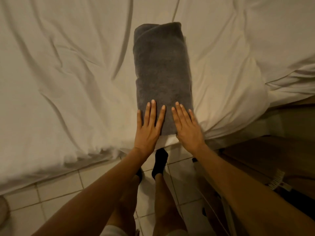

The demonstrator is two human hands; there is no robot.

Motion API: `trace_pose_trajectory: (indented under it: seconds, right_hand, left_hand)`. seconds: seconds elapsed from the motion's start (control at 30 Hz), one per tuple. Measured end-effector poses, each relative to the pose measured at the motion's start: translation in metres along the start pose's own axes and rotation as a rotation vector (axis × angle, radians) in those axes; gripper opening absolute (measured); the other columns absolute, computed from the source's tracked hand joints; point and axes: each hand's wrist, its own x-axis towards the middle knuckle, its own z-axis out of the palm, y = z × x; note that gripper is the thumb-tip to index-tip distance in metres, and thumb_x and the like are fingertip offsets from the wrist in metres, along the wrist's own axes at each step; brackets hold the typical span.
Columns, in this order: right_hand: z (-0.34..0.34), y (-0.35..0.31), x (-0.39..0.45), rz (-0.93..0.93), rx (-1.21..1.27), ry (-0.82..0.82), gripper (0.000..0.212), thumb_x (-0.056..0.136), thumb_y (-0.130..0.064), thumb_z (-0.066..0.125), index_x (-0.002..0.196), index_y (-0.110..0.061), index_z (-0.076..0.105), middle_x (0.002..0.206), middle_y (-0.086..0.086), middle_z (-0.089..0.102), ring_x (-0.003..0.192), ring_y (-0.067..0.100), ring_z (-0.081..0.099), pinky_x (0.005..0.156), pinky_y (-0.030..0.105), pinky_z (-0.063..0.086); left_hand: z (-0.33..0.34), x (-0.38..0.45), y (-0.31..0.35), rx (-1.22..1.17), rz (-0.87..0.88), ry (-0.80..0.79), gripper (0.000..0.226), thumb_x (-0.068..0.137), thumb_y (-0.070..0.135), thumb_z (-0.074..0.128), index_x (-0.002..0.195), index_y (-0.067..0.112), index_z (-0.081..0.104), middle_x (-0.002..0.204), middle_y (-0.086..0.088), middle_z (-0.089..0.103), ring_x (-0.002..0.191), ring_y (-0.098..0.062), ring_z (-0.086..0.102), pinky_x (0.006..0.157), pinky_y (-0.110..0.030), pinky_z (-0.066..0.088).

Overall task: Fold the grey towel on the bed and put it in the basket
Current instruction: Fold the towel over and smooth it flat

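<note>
The grey towel (162,74) lies on the bed (68,74), already folded into a long, narrow strip that runs straight away from you, with its near end just inside the mattress edge. Your left hand (148,128) and right hand (186,128) both rest flat on that near end, side by side, fingers straight and slightly spread, palms down; neither hand grips or pinches the cloth. This placement likely serves to press the layers flat and hold the near edge in line, so that the next fold starts from a squared end. The far end shows a loose diagonal lap, so expect some slack there when you lift. The sheet around the towel is wrinkled, with deep creases on the left and a raised bulge on the right; these may drag on the strip if you slide it. Below the bed edge you see tiled floor (56,193) and your feet in dark socks (160,162). A wooden surface (265,154) stands at the right. The basket is not in view, so you cannot judge the route to it from here.
</note>
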Motion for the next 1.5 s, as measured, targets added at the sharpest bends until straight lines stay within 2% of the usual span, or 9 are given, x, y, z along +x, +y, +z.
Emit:
trace_pose_trajectory:
  seconds: [0.13,0.3,0.47,0.7,0.87,1.03,1.2,1.33,1.5]
  right_hand:
    - [0.005,-0.003,0.004,0.009,0.043,0.039,0.094,0.080,-0.022,0.062,0.149,-0.005,0.001,0.155,0.017,0.015,0.142,0.026,0.015,0.115,0.043,0.014]
    - [0.000,0.005,0.007,-0.036,0.079,0.060,0.091,0.075,-0.023,0.071,0.147,-0.004,0.019,0.153,0.017,0.026,0.141,0.026,0.027,0.112,0.042,0.022]
    - [-0.017,0.016,0.009,-0.110,0.094,0.052,0.083,0.076,-0.020,0.067,0.145,-0.001,0.026,0.149,0.020,0.033,0.137,0.029,0.035,0.109,0.043,0.033]
    - [-0.055,0.016,0.016,-0.074,0.203,0.068,0.080,0.060,-0.012,0.082,0.131,0.003,0.050,0.133,0.021,0.054,0.120,0.030,0.055,0.095,0.042,0.049]
    - [-0.088,0.019,0.019,-0.078,0.239,0.065,0.089,0.039,-0.019,0.093,0.119,0.004,0.061,0.118,0.020,0.064,0.107,0.028,0.064,0.085,0.041,0.053]
    - [-0.119,0.029,0.032,-0.117,0.230,0.038,0.096,0.031,-0.029,0.096,0.115,0.005,0.063,0.111,0.020,0.067,0.098,0.030,0.068,0.073,0.039,0.058]
    - [-0.143,0.024,0.038,-0.097,0.235,0.032,0.094,0.036,-0.028,0.094,0.118,0.004,0.061,0.115,0.021,0.065,0.102,0.030,0.066,0.078,0.041,0.057]
    - [-0.172,0.017,0.041,-0.067,0.256,0.069,0.092,0.041,-0.030,0.092,0.120,0.004,0.059,0.117,0.020,0.064,0.105,0.030,0.065,0.081,0.042,0.056]
    - [-0.223,0.014,0.048,-0.065,0.264,0.131,0.095,0.041,-0.036,0.093,0.121,0.003,0.059,0.117,0.019,0.065,0.105,0.029,0.065,0.080,0.039,0.057]
  left_hand:
    - [0.010,0.000,0.001,0.020,-0.015,0.001,0.066,0.088,0.025,0.038,0.150,0.014,0.016,0.152,-0.023,0.024,0.142,-0.037,0.023,0.112,-0.056,0.015]
    - [0.009,0.001,-0.004,-0.059,0.002,-0.001,0.065,0.089,0.027,0.039,0.150,0.019,0.016,0.154,-0.021,0.016,0.143,-0.034,0.018,0.108,-0.057,0.027]
    - [-0.006,0.008,-0.011,-0.092,0.047,-0.015,0.069,0.087,0.025,0.053,0.148,0.018,0.022,0.152,-0.022,0.028,0.141,-0.036,0.029,0.101,-0.056,0.039]
    - [-0.032,0.004,-0.007,-0.046,-0.026,-0.081,0.107,0.071,0.028,0.078,0.152,0.017,0.008,0.154,-0.018,0.021,0.142,-0.034,0.022,0.107,-0.061,0.024]
    - [-0.053,0.003,0.000,-0.086,-0.121,-0.115,0.130,0.059,0.045,0.083,0.152,0.021,-0.005,0.153,-0.013,0.028,0.139,-0.032,0.033,0.105,-0.064,0.025]
    - [-0.071,0.021,-0.008,-0.101,-0.112,-0.089,0.120,0.055,0.036,0.087,0.150,0.013,0.015,0.149,-0.011,0.040,0.136,-0.031,0.040,0.103,-0.064,0.026]
    - [-0.092,0.029,-0.026,-0.214,-0.085,-0.047,0.097,0.062,0.024,0.083,0.141,0.006,0.029,0.143,-0.014,0.047,0.129,-0.032,0.049,0.090,-0.048,0.052]
    - [-0.125,0.036,-0.040,-0.195,-0.053,-0.019,0.088,0.065,0.022,0.081,0.138,0.003,0.035,0.136,-0.016,0.054,0.121,-0.032,0.056,0.085,-0.041,0.055]
    - [-0.185,0.046,-0.054,-0.068,-0.027,-0.003,0.079,0.056,0.026,0.087,0.125,0.000,0.059,0.123,-0.016,0.064,0.107,-0.032,0.065,0.079,-0.037,0.057]
